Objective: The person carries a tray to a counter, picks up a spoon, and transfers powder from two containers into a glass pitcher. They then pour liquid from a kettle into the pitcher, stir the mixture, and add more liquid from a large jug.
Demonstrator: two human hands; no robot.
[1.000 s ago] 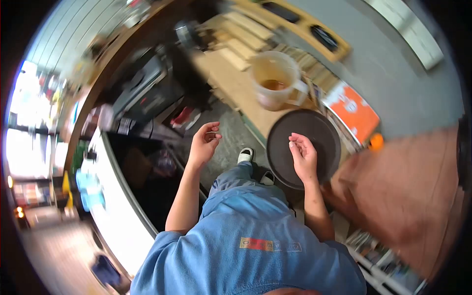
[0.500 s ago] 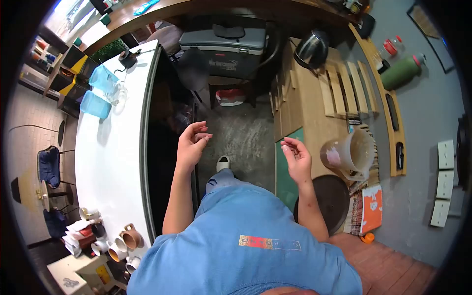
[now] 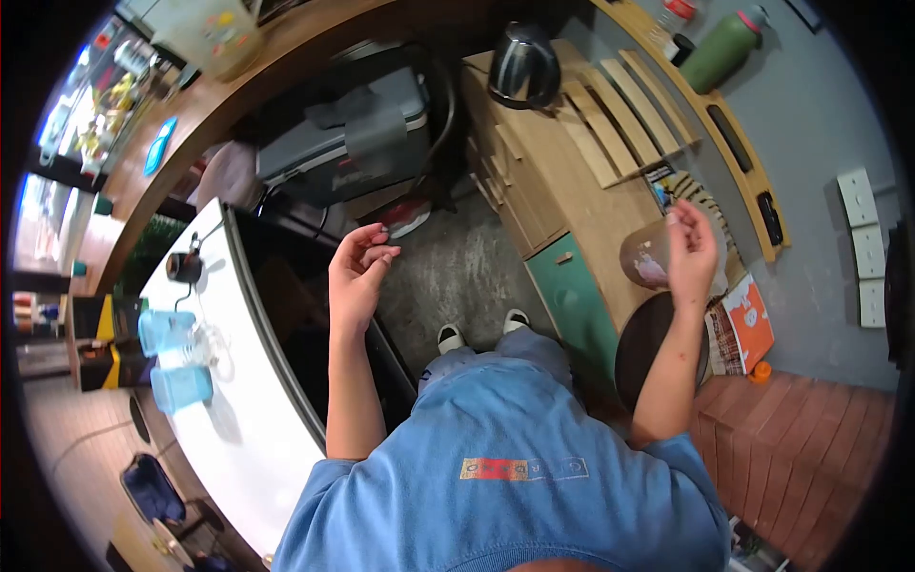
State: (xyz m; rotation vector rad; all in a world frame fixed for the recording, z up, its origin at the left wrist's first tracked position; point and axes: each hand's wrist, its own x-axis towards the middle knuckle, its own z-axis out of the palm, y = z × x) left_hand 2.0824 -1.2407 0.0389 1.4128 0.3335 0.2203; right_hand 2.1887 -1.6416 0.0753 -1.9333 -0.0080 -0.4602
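Observation:
My left hand (image 3: 356, 276) is raised over the floor beside the white counter, fingers loosely bent and apart, with nothing visible in it. My right hand (image 3: 694, 250) is over the wooden cabinet top on the right, fingers half curled with a gap to the thumb, and it also shows nothing held. In this view it overlaps a clear plastic pitcher (image 3: 644, 255), hiding the pitcher's right side and handle. Below the pitcher lies a round dark tray (image 3: 637, 355), partly covered by my right forearm.
On the wooden cabinet (image 3: 581, 200) stand a kettle (image 3: 524, 69) and a slatted wooden rack (image 3: 620, 119). A green bottle (image 3: 720, 52) is on the wall ledge. The white counter (image 3: 250, 419) holds blue containers (image 3: 181, 389). A grey cooler (image 3: 348, 143) stands ahead.
The view has turned and the body has shifted toward the cabinet. My right hand has moved right and forward, over the pitcher. My left hand stays raised, and both shoes now show.

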